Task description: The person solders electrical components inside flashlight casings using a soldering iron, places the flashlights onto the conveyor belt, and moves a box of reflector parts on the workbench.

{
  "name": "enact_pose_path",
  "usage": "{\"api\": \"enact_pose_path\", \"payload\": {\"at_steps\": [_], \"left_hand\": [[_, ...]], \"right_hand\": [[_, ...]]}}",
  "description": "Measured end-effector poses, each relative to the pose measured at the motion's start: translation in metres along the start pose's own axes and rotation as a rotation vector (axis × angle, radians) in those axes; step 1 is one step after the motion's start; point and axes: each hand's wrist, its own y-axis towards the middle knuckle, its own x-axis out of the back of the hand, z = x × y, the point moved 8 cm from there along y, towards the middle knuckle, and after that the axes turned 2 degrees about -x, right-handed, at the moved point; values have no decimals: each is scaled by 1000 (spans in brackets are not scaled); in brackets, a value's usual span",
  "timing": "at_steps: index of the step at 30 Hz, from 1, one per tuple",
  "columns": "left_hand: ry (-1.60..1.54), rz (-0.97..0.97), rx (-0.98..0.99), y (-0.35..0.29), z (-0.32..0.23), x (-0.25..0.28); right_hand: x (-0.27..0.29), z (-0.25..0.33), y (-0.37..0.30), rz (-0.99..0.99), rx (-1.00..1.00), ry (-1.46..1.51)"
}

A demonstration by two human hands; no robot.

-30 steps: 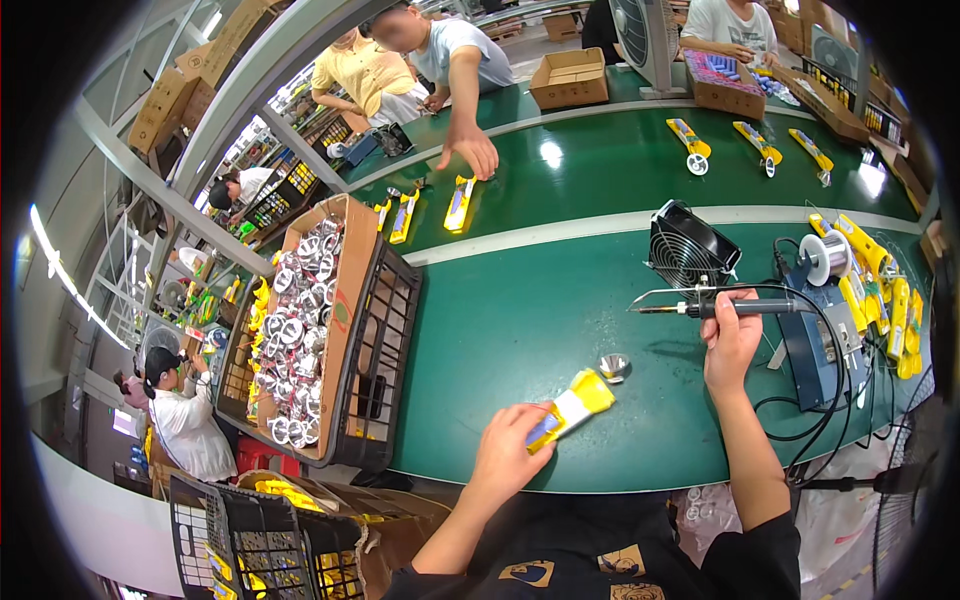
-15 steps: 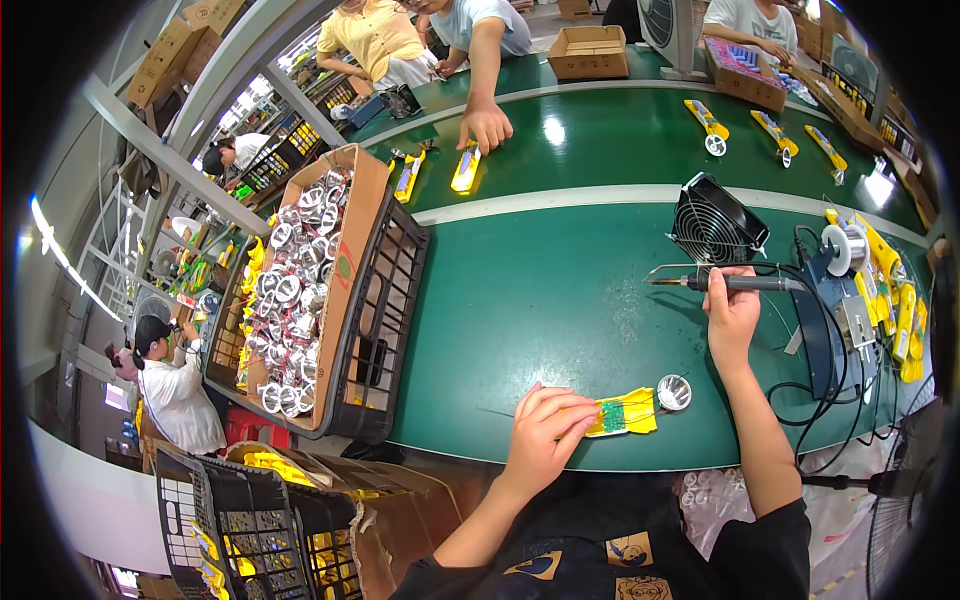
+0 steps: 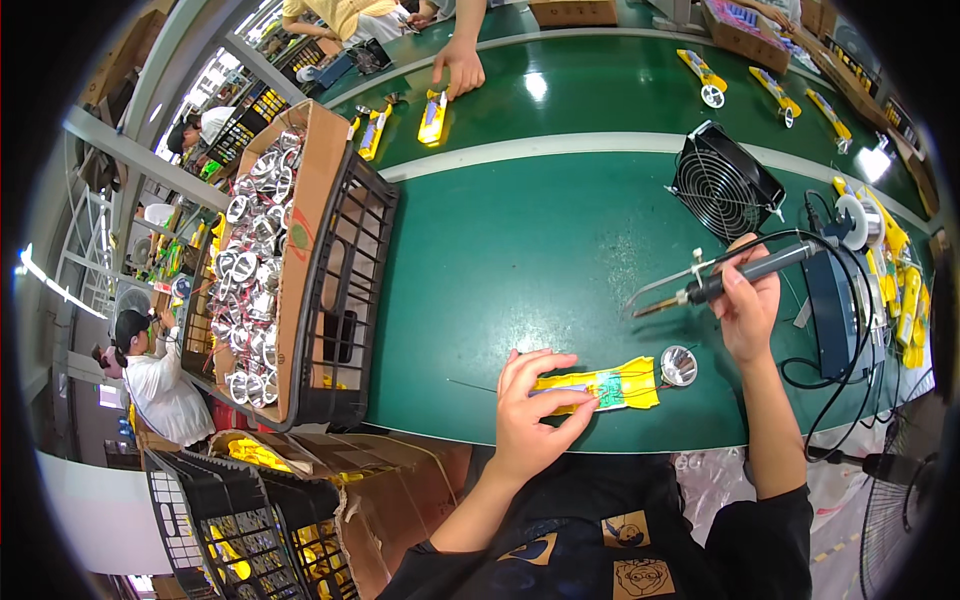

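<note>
Green bench (image 3: pixel 520 260), near edge: yellow housing (image 3: pixel 600 388) lying flat, small circuit board exposed at its middle, round silver reflector (image 3: pixel 679 366) touching its right end. Left hand (image 3: pixel 530 415): fingers spread and curled down onto the housing's left half, pressing it to the mat rather than gripping round it. Right hand (image 3: pixel 750 305): closed around the dark handle of a soldering iron (image 3: pixel 735 278), tip aimed left and down, raised above the bench and apart from the housing; cord loops right to a blue station (image 3: pixel 835 305). Behind it: black fan (image 3: pixel 725 190) and a solder spool (image 3: pixel 855 222). Left of the work: black crate (image 3: pixel 345 290) holding a cardboard box (image 3: pixel 300 200) full of silver reflectors. Far side of bench: more yellow housings, one under another person's hand (image 3: pixel 460 68). Handling note, as judgement: the step looks like soldering at the board; done well, the left fingers stay clear of the joint while holding the housing dead still, the tip comes in low from the right onto the pad only, briefly, so the yellow plastic is not scorched, and the cord is kept from dragging across the reflector
</note>
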Motion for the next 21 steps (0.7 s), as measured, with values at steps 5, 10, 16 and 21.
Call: {"api": "enact_pose_path", "payload": {"at_steps": [5, 10, 16, 21], "left_hand": [[2, 102, 20, 7, -6, 2], [14, 244, 68, 16, -13, -6], [9, 286, 111, 18, -12, -10], [12, 274, 120, 17, -12, -7]], "right_hand": [[-24, -3, -14, 240, -100, -63], [-26, -8, -23, 306, -88, -95], [-31, -10, -26, 361, -60, -68], [-42, -9, -30, 450, -31, -129]]}}
